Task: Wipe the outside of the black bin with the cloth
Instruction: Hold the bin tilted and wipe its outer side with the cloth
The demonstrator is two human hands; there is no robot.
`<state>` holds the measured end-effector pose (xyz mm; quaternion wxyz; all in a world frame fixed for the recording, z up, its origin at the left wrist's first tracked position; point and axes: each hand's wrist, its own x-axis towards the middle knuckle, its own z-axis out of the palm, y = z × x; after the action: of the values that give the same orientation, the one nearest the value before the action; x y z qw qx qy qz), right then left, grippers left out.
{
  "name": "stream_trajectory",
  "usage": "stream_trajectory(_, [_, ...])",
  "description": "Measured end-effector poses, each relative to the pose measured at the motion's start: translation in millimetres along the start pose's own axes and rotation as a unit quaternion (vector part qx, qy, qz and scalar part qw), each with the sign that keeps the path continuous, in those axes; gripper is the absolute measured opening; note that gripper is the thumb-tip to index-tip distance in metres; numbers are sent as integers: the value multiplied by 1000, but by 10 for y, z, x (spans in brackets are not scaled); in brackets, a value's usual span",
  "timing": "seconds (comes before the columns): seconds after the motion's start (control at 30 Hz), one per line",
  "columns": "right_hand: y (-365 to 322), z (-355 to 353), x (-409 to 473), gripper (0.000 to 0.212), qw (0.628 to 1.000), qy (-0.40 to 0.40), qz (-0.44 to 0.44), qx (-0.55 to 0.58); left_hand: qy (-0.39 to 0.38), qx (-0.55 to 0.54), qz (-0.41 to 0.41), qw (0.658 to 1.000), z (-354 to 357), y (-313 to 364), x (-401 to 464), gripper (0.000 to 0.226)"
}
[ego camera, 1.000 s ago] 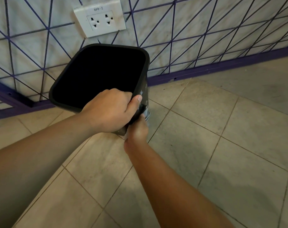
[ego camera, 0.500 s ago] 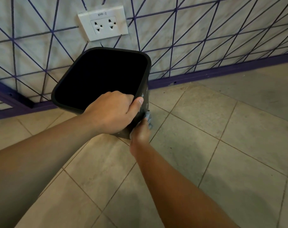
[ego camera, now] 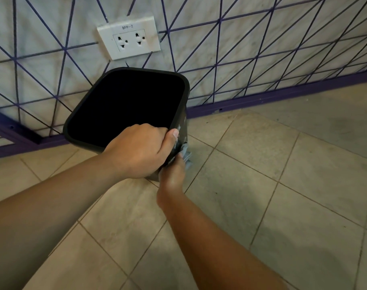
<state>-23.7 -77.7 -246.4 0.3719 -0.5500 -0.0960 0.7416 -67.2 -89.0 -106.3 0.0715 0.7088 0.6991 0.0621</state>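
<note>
Bin [ego camera: 179, 105]: centre frame, near rim gripped by left hand [ego camera: 140, 151].
Cloth [ego camera: 186, 154]: clutched in right hand [ego camera: 172, 174], pressed on right wall.
Progress: mid-wipe; other sides unverifiable.

You see a pale marbled wall [ego camera: 262, 34] crossed by purple lines filling the upper frame, a white double socket [ego camera: 129, 38] labelled BPP-2 at upper centre, a purple skirting [ego camera: 283, 95] below, and beige floor tiles [ego camera: 262, 185] across the lower frame.
</note>
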Motion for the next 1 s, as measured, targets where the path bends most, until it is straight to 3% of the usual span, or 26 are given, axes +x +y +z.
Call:
stream_trajectory(0.13, [-81,-76,-29,44,998,2,-22,-61,-3,-5,-3,1000,-1,13,2,48])
stream_trajectory(0.23, [49,-37,-140,59,997,-37,-44,-54,-1,0,-2,1000,5,4,2,48])
stream_trajectory(0.33, [-112,-84,-84,44,993,-22,-55,-102,7,6,1,1000,-1,14,-2,49])
stream_trajectory(0.43, [-104,-92,-48,41,996,-29,-45,-66,4,2,4,1000,-1,2,9,48])
stream_trajectory(0.53, [93,-39,-57,53,998,-48,-50,2,5,-1,6,1000,-6,-1,13,48])
stream_trajectory(0.67, [74,-73,169,54,999,-8,-29,-12,3,-4,7,1000,-3,3,9,48])
stream_trajectory(0.8, [183,-11,-89,73,996,-52,-69,20,-2,-3,9,1000,8,-27,11,46])
stream_trajectory(0.93, [6,-78,151,51,999,-6,-33,13,1,2,11,1000,6,-19,13,47])
stream_trajectory(1.0, [17,-49,101,55,999,-24,-32,11,0,-1,12,1000,12,-22,10,47])
